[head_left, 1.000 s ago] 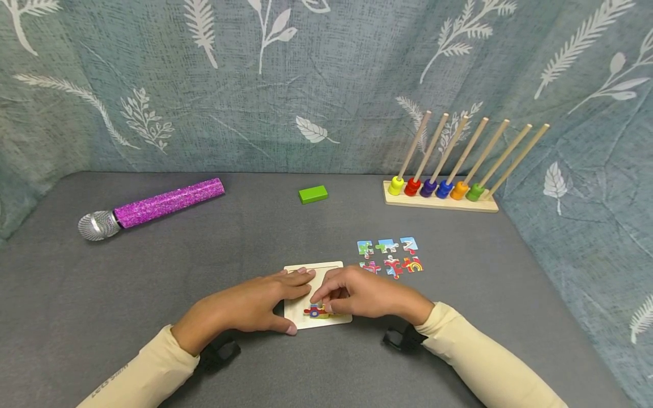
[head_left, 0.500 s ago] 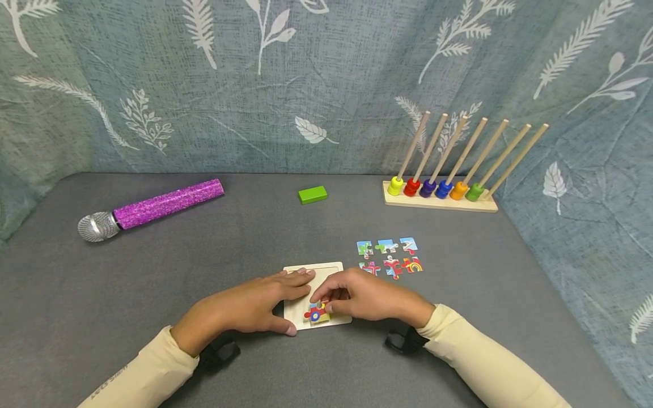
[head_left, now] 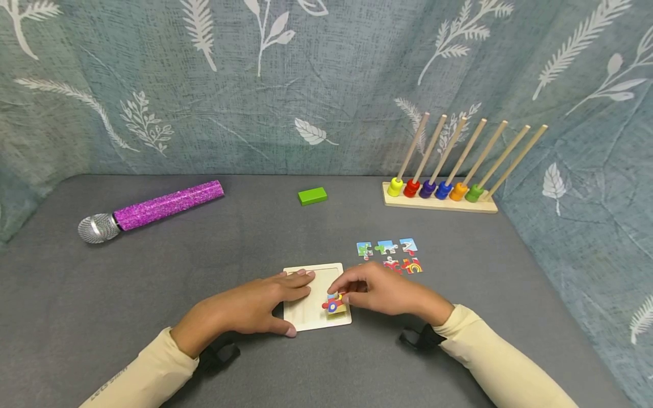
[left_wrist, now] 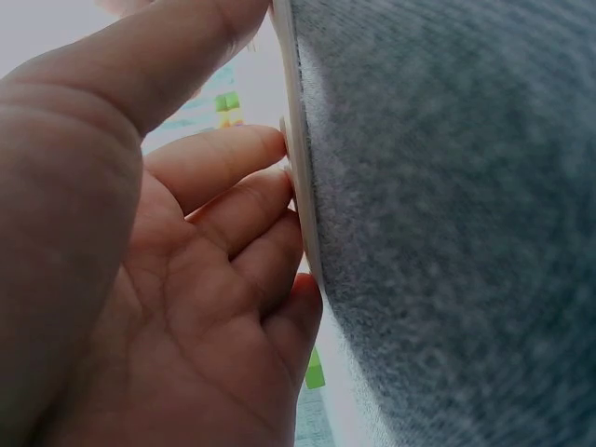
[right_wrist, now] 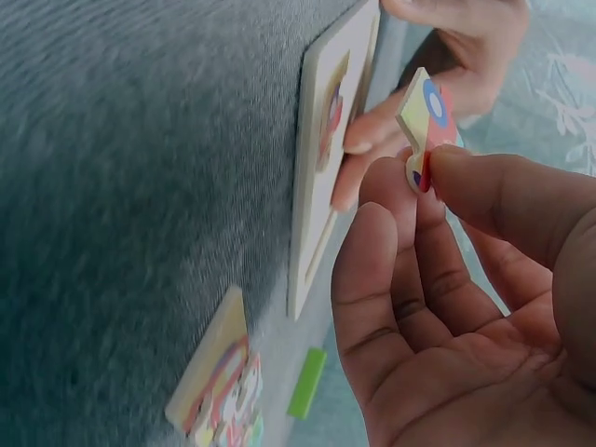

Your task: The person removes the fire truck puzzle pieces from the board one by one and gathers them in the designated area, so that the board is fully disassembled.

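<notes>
A square wooden puzzle board (head_left: pixel 306 309) with a raised rim lies near the middle front of the table. My left hand (head_left: pixel 255 304) rests fingertips on its left side, with the thumb at the front left corner. In the left wrist view, those fingertips (left_wrist: pixel 284 144) touch the board's edge. My right hand (head_left: pixel 390 289) pinches a jigsaw piece (head_left: pixel 334 305) between thumb and finger. Red, yellow and blue, with a wheel printed on it, the piece (right_wrist: pixel 430 116) is tilted and held above the board's right side. A coloured patch shows on the board below it, perhaps a reflection.
Several loose jigsaw pieces (head_left: pixel 388 247) lie in two rows right of the board, some partly hidden by my right hand. A green block (head_left: pixel 312 196) sits behind. A purple microphone (head_left: pixel 168 205) lies back left, and a peg stand with coloured beads (head_left: pixel 441 205) stands back right.
My right hand has moved to the right with the jigsaw piece, shifting it from the board's front middle toward its right side and tilting it up. The left hand stays in place.
</notes>
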Available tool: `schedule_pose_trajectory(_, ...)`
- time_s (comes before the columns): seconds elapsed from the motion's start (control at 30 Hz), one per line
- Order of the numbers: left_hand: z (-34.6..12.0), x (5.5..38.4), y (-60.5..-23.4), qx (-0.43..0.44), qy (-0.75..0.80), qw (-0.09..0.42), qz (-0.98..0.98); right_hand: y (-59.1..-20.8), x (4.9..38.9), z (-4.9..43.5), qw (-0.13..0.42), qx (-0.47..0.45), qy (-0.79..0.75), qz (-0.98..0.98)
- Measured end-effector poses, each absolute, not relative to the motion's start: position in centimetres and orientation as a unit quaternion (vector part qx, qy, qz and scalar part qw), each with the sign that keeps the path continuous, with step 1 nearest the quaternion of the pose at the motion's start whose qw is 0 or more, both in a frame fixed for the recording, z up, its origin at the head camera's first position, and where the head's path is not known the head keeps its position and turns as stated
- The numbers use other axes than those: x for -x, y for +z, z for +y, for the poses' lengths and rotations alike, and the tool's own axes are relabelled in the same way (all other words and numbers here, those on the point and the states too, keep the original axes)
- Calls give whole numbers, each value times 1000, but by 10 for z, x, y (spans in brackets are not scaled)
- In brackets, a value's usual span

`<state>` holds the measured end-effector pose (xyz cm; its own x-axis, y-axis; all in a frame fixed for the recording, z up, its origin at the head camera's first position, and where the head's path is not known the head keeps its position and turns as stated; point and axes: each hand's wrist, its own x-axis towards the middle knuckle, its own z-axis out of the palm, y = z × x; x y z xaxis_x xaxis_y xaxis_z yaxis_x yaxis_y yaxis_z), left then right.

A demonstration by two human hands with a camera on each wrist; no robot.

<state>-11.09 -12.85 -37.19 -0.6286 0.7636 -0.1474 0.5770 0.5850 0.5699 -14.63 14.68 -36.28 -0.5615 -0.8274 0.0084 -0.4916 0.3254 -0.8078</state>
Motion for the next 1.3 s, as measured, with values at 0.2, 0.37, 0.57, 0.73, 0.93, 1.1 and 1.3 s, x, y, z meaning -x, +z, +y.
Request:
schedule_pose_trajectory(0.2,-129,111,-373,-386,243,190,869,-361,149,158,196,408,-411,792)
schedule_pose_trajectory(0.37,-129,111,-373,-385,243,191,870,-360,151,168,198,396,-408,799)
schedule_pose_trajectory(0.57,-129,110,-373,-384,242,192,870,-363,156,178,205,377,-404,808)
schedule_pose_trajectory(0.73,-129,110,-373,-384,242,191,870,-364,159,186,213,368,-414,805)
schedule_pose_trajectory(0.93,-131,110,-372,-389,245,185,869,-365,161,196,199,373,-411,808)
schedule_pose_trajectory(1.1,-131,110,-372,-393,247,184,866,-365,164,210,200,354,-398,822)
schedule_pose_trajectory(1.3,-131,110,-373,-391,246,185,867,-364,167,227,205,333,-392,832)
